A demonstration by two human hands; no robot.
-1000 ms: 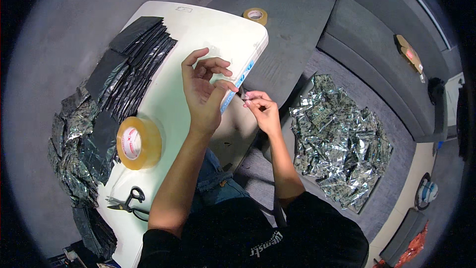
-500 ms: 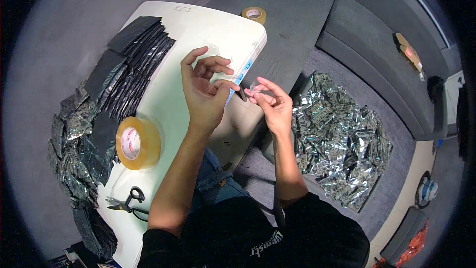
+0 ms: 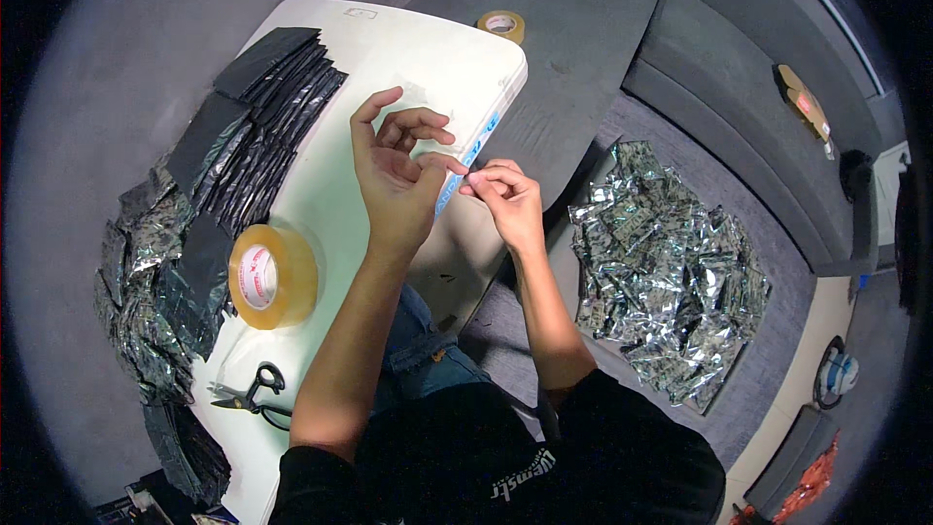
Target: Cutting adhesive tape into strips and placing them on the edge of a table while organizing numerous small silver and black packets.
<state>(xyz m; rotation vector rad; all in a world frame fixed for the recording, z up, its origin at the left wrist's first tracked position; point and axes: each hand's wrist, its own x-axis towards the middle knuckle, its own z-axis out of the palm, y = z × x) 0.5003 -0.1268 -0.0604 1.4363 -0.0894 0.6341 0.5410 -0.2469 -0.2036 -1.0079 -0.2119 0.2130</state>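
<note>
Over the right edge of the white table [image 3: 437,49], my two hands meet at the fingertips. My left hand [image 3: 400,180] has its thumb and index finger closed in a pinch, the other fingers loosely curled and apart. Against those tips, my right hand [image 3: 513,206] is closed too, thumb pressed to the fingers. Whatever lies between the fingertips is too small and hidden to make out. Left of my left forearm, a large roll of clear yellowish tape [image 3: 296,277] stands on the table. Black-handled scissors [image 3: 258,394] lie nearer to me.
Stacked black plastic packets [image 3: 262,126] line the table's left side, with shiny patterned packets [image 3: 146,253] beside them. Another tape roll [image 3: 502,27] rests on the grey sofa [image 3: 583,10]. To my right, a heap of shiny patterned packets [image 3: 671,282] sits low by the floor.
My right hand has moved left and its fingers have closed in against my left fingertips. The clear strip seen at its fingers earlier no longer shows. My left hand has barely moved.
</note>
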